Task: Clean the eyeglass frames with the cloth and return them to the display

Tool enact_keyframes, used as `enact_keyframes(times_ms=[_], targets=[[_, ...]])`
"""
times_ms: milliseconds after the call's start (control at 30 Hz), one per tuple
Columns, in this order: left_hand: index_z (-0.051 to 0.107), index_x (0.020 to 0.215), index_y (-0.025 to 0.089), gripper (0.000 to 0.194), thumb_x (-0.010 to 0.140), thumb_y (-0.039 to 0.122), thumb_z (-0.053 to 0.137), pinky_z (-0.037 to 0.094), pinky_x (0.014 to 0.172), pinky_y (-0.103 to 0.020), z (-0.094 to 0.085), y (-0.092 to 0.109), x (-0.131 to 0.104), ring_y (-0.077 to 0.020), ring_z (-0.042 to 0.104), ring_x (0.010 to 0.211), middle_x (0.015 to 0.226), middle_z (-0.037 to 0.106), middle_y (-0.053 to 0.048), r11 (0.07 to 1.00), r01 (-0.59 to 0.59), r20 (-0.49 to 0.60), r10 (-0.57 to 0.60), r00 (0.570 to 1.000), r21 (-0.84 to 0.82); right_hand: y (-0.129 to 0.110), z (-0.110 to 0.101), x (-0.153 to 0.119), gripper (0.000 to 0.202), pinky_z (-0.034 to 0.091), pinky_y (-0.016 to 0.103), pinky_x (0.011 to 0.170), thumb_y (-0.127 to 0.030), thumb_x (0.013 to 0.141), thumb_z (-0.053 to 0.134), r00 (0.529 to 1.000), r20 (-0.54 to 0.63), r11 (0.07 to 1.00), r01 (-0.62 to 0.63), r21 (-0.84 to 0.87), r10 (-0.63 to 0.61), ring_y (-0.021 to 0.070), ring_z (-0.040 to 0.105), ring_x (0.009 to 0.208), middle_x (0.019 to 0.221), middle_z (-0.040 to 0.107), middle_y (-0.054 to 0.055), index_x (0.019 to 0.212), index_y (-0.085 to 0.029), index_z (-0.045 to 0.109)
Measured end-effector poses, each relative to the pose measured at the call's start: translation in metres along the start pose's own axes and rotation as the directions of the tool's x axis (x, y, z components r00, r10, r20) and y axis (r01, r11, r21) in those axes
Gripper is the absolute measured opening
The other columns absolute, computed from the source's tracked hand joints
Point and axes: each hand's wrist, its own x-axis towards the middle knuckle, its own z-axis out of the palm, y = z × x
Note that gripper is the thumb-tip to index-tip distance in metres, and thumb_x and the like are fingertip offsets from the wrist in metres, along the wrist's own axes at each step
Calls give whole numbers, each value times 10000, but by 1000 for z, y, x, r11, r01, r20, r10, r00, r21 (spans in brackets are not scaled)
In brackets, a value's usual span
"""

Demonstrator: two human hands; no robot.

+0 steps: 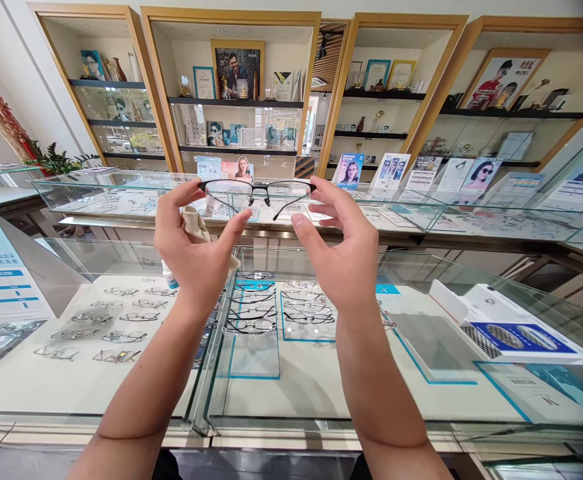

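A pair of eyeglasses with a dark upper rim and clear lenses is held up in front of me, above the glass counter. My left hand grips its left end and also has a crumpled beige cloth tucked in the fingers. At the other end, my right hand pinches the frame's right corner. Both thumbs are below the lenses, and the dark temple tips show beneath the frame. Part of the cloth is hidden behind my left hand.
Below lies a glass display case with rows of eyeglasses. A white and blue box stands at right, a small white bottle by my left forearm. Another glass counter with leaflets runs behind, before wooden shelves.
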Motion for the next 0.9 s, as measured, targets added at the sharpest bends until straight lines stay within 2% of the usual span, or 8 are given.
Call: enact_keyframes(times_ms=[200, 367, 533, 667, 900], targets=[[659, 1293, 294, 560, 849, 530, 904, 554, 1131, -557, 3, -8, 1, -330, 703, 1235, 1253, 713, -97, 1000, 2, 48, -2, 999, 12, 1, 8, 0, 493, 601, 664, 1145, -446, 1035, 658, 990, -83, 993, 111, -50, -115, 361, 675, 1374, 1504, 687, 70, 1522, -387, 604], [640, 1325, 297, 551, 881, 522, 877, 554, 1174, -563, 6, -15, 0, -320, 708, 1261, 1284, 707, -105, 1000, -29, 38, 29, 999, 3, 5, 15, 1, 484, 580, 696, 1171, -419, 1052, 629, 982, -87, 984, 158, -79, -165, 376, 631, 1452, 1521, 677, 71, 1534, -391, 590], [640, 1311, 298, 548, 875, 525, 883, 590, 1126, -546, 9, -17, 1, -316, 730, 1237, 1273, 708, -108, 999, -44, 19, 44, 999, -22, 6, 16, 0, 496, 563, 710, 1186, -412, 1054, 621, 985, -78, 987, 149, -57, -153, 388, 580, 1513, 1557, 649, 61, 1549, -406, 577], [610, 1351, 306, 596, 887, 591, 850, 579, 1140, -555, 10, -18, 0, -326, 717, 1270, 1300, 698, -111, 999, -46, 25, 46, 999, 22, 4, 16, -1, 493, 572, 697, 1179, -425, 1042, 640, 988, -88, 991, 125, -55, -130, 376, 621, 1463, 1539, 670, 63, 1532, -397, 596], [609, 1341, 297, 631, 849, 576, 890, 517, 1199, -587, 8, -13, -4, -342, 671, 1302, 1318, 682, -114, 998, -37, -21, 37, 999, 41, 5, 17, 0, 490, 670, 551, 1022, -492, 1052, 619, 997, -73, 999, 20, 48, -17, 320, 717, 1318, 1552, 673, 86, 1523, -361, 622]])
